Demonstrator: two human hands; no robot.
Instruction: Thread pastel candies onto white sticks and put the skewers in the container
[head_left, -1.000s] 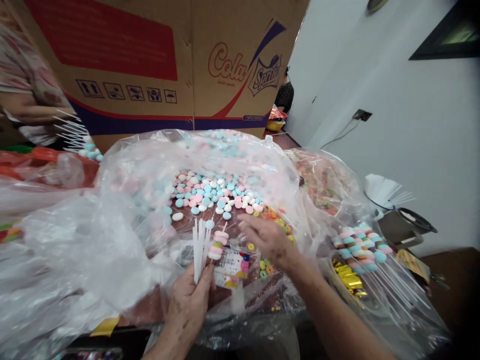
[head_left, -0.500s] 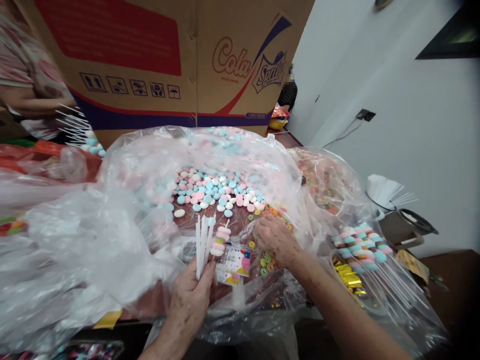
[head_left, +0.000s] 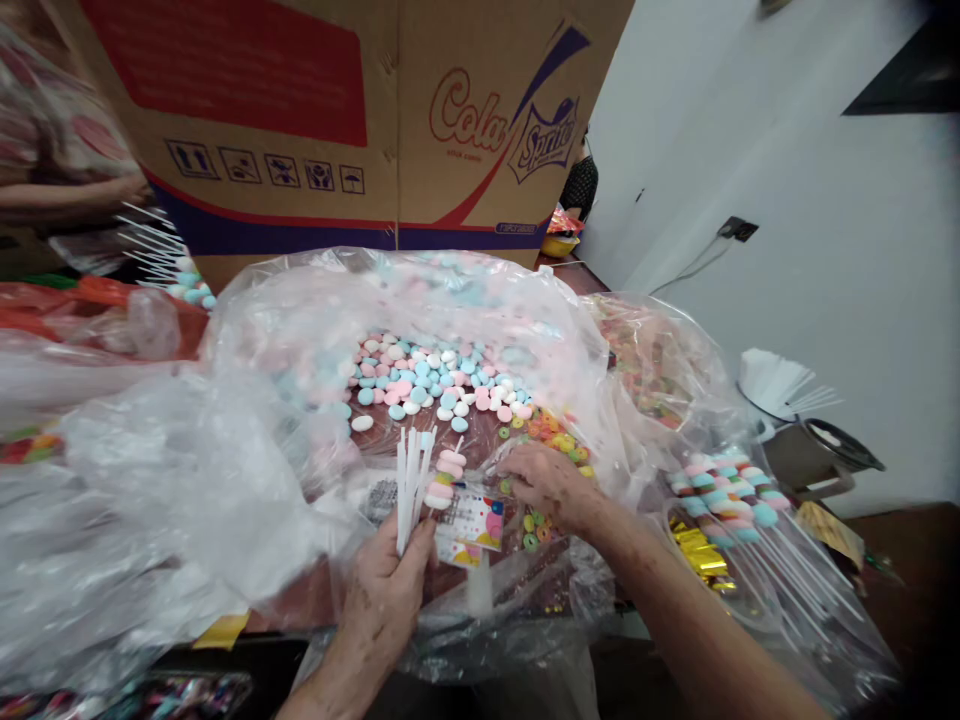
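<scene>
My left hand (head_left: 390, 580) is closed round a bundle of white sticks (head_left: 411, 480) and one candy skewer (head_left: 448, 478). The skewer carries pink and whitish marshmallows with a yellow-green ring between them, and its bare tip points up. To the right, my right hand (head_left: 555, 488) hovers with curled fingers drawn together; whatever they pinch is hidden. Colourful gummy rings (head_left: 559, 435) lie just beyond and below that hand. Loose pink, blue and white marshmallows (head_left: 420, 380) spill from a clear plastic bag (head_left: 300, 300) ahead. Printed cards (head_left: 480, 525) rest under plastic behind the left hand.
A large cardboard box (head_left: 300, 110) stands behind the bag. At right are finished marshmallow skewers (head_left: 731, 490), gold ties (head_left: 701, 552), a grey jug (head_left: 810, 455) and a bag of gummy rings (head_left: 652, 360). Crumpled plastic (head_left: 172, 500) covers the left. Another person's arm (head_left: 75, 195) shows far left.
My right hand has drawn slightly left, away from the gummy rings and towards the skewer. My left hand keeps its hold on the sticks and skewer. The view has shifted slightly.
</scene>
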